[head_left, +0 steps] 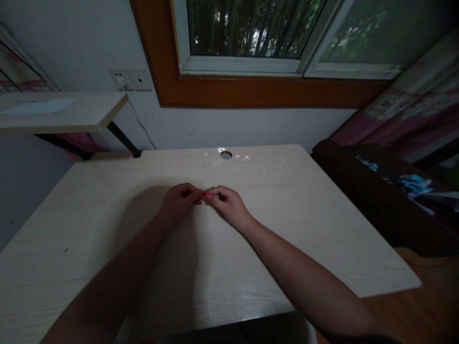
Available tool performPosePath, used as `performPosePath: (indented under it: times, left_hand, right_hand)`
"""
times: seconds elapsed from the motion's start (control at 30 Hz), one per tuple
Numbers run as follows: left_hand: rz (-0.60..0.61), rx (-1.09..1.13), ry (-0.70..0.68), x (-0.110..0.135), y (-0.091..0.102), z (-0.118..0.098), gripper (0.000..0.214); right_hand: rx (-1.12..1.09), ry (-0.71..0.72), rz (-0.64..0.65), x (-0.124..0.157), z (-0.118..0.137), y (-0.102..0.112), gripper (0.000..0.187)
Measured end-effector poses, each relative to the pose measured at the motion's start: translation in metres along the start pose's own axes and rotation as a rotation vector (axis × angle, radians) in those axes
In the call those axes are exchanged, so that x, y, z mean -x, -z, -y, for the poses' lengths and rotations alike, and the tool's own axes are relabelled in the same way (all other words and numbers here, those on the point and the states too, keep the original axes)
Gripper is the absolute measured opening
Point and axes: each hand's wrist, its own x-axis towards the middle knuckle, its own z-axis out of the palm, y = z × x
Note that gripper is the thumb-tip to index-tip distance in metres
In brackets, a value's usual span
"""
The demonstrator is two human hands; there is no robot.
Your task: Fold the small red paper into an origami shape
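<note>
Between my fingertips is a small, thin red strip (208,194), too small in view to name its kind. My left hand (180,198) pinches its left end, with thumb and forefinger pressed together. At the other end, the fingers of my right hand (229,201) are closed on it. Both hands are close together, low over the pale wood-grain desk (287,224). Most of the strip is hidden by the fingers.
A raised shelf (96,107) on black legs stands at the desk's left, with a paper sheet (39,106) on it. A round cable hole (226,155) lies near the back edge. Wall sockets (129,79) and a window (247,33) are behind; dark furniture (387,191) stands right.
</note>
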Motion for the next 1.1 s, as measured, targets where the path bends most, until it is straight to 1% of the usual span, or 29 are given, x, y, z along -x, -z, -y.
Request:
performPosePath:
  times: [0.17,0.33,0.53,0.77,0.97,1.1]
  left_hand:
    - [-0.001,-0.002,-0.014,-0.0018,-0.0001,0.0031,0.027]
    - [-0.003,-0.005,-0.021,-0.0016,-0.0012,0.0061,0.025]
    - [-0.007,-0.016,0.002,-0.0009,-0.002,0.0052,0.025]
    - [0.05,-0.047,-0.045,-0.0033,-0.0003,0.004,0.023]
    - [0.086,-0.133,-0.09,-0.0031,-0.0013,0.0058,0.026]
    - [0.059,-0.185,-0.084,-0.001,-0.0016,0.0045,0.027]
  right_hand:
    - [-0.01,-0.001,-0.013,0.0009,0.0027,-0.0001,0.023]
    - [0.022,0.038,-0.012,0.001,0.0053,0.0013,0.02]
    - [0.066,0.06,0.004,0.0006,0.0044,0.002,0.02]
    - [0.038,0.058,0.009,-0.0001,0.0006,0.0027,0.019]
    - [0.176,0.14,0.012,0.0,0.003,0.0031,0.017]
    - [0.233,0.167,0.002,0.0012,0.0055,0.0029,0.015]
